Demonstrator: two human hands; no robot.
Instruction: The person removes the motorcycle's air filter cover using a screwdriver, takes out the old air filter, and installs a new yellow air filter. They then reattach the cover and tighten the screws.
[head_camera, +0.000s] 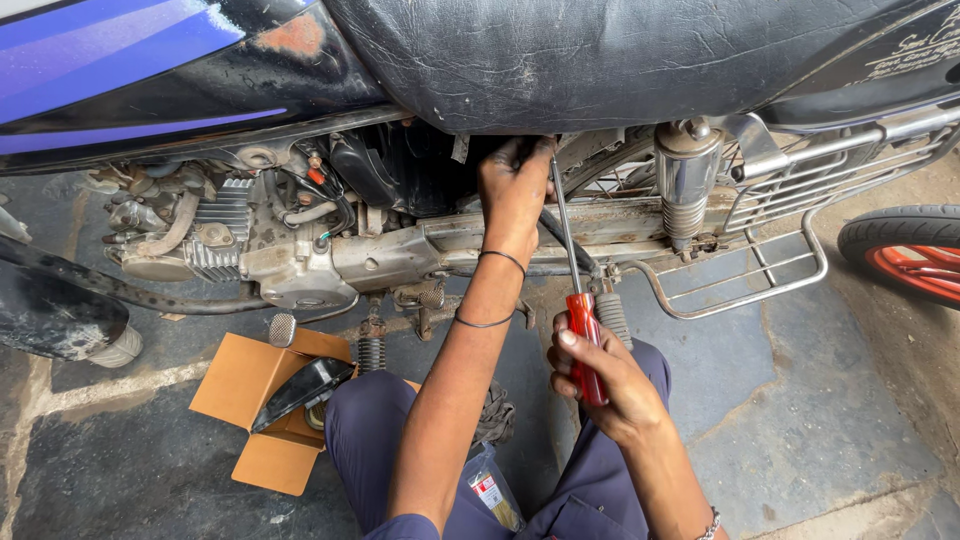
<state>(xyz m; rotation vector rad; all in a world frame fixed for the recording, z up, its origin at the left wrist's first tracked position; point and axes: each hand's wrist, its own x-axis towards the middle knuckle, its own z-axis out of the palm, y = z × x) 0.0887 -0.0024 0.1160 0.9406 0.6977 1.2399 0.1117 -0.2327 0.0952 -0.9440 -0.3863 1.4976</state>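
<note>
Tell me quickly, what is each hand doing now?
Left hand: reaching under the seat, grip cannot be told.
Right hand: closed on the screwdriver.

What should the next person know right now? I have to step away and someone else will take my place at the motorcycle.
Left hand: reaches up under the seat into the frame opening, fingers pressed on a part hidden there; grip cannot be told.
Right hand: shut on the red-handled screwdriver, tip up beside the left hand.
Open cardboard box with a black part sits on the floor by the left knee.
Done: side area already exposed.
Left: whatever fastener the tip meets; not visible.
</note>
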